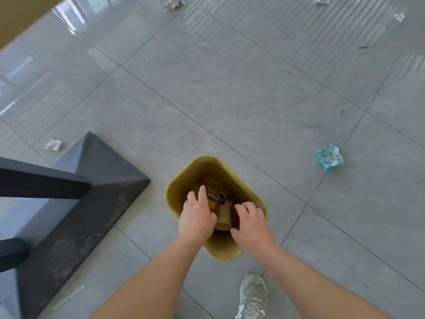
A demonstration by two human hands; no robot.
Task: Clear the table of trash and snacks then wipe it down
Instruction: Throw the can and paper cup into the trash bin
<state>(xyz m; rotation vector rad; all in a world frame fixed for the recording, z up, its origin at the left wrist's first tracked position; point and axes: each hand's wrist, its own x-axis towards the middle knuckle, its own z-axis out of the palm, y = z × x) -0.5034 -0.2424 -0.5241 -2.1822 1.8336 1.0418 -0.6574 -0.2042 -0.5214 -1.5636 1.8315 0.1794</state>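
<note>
A mustard-yellow trash bin (241, 178) stands on the grey tiled floor below me. Inside it lie a brown paper cup (223, 218), an orange wrapper and other crumpled packaging. My left hand (197, 217) hovers over the bin's left side with fingers spread and relaxed, holding nothing. My right hand (250, 223) hovers over the bin's right side, its fingers loosely bent and holding nothing. The paper cup shows between the two hands, below them in the bin.
A dark grey pyramid-shaped table base (92, 180) and dark table edge (39, 178) stand to the left. Litter lies on the floor: a teal wrapper (328, 157) at right, crumpled silver wrappers (53, 144) at left and far back (173, 3). My shoe (253, 295) is behind the bin.
</note>
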